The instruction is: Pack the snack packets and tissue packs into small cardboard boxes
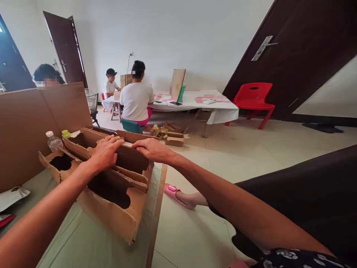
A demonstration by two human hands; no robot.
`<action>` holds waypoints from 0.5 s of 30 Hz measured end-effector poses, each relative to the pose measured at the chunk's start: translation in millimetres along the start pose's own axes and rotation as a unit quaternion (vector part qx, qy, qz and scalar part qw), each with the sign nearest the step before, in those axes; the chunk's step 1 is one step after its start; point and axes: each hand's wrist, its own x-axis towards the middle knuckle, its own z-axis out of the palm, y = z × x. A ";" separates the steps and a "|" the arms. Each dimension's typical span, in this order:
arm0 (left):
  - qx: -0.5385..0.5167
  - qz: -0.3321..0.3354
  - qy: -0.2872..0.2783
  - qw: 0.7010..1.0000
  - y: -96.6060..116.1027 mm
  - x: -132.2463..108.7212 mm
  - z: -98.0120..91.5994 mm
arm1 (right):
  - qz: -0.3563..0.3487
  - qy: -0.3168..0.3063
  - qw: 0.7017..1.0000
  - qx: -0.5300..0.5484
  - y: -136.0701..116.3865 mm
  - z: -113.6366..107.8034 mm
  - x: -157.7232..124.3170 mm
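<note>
A brown corrugated cardboard piece (119, 193), die-cut with flaps and rounded cut-outs, lies half folded on a pale green table (83, 238). My left hand (106, 150) lies on top of an upright cardboard flap, fingers curled over its edge. My right hand (152, 149) presses on the same flap's top edge just to the right, fingers flat and together. The two hands are nearly touching.
A tall cardboard sheet (30, 123) stands at the left, a person's head behind it. A clear bottle (53, 141) stands nearby. Two people sit at a far table (217, 104); a red chair (252, 98), dark doors and cardboard scraps (174, 138) lie beyond.
</note>
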 end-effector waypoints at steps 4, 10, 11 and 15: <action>0.024 -0.015 -0.088 0.996 -1.2 32.4 13.6 | -0.031 -0.075 0.996 -0.032 7.7 -12.2 6.9; 0.046 -0.054 -0.116 0.991 -3.1 32.4 13.8 | 0.016 -0.157 0.978 -0.138 17.1 -15.7 48.0; 0.048 -0.055 -0.119 0.990 -2.9 30.7 13.2 | 0.026 -0.170 0.973 -0.153 16.8 -9.8 52.9; 0.052 -0.062 -0.123 0.989 -1.9 25.4 12.1 | 0.064 -0.189 0.958 -0.206 14.4 20.2 60.3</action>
